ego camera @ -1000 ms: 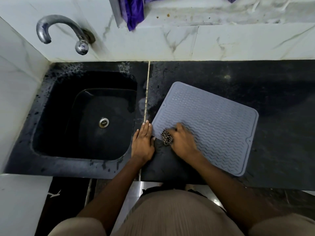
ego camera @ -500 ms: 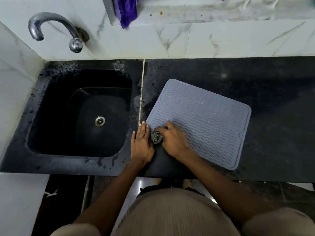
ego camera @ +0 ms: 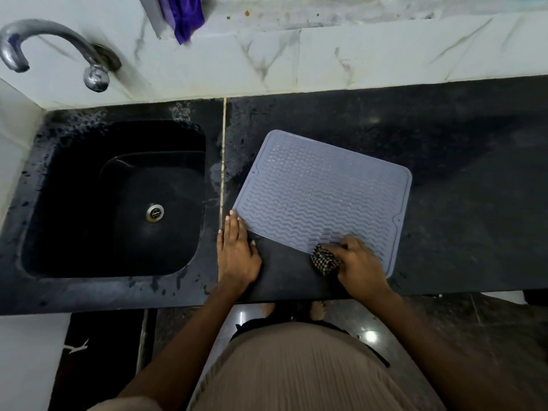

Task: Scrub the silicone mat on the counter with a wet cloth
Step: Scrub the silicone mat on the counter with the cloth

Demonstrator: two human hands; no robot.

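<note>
Silicone mat (ego camera: 320, 200) skewed on black counter (ego camera: 459, 161); left hand (ego camera: 235, 253) flat at corner; right hand (ego camera: 360, 266) grips cloth (ego camera: 324, 259).

Head view looks steeply down; counter (ego camera: 444, 143) close below.

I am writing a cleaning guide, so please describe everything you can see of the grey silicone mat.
The silicone mat is a grey-blue, rounded rectangle with a raised rim, wavy ridges over most of its face and small dots near the far edge. It looks soft and rubbery. It lies flat on the dark counter, turned at an angle, right of the sink. The left hand presses flat at its near left corner; the right hand rubs a checked cloth on its near edge.
</note>
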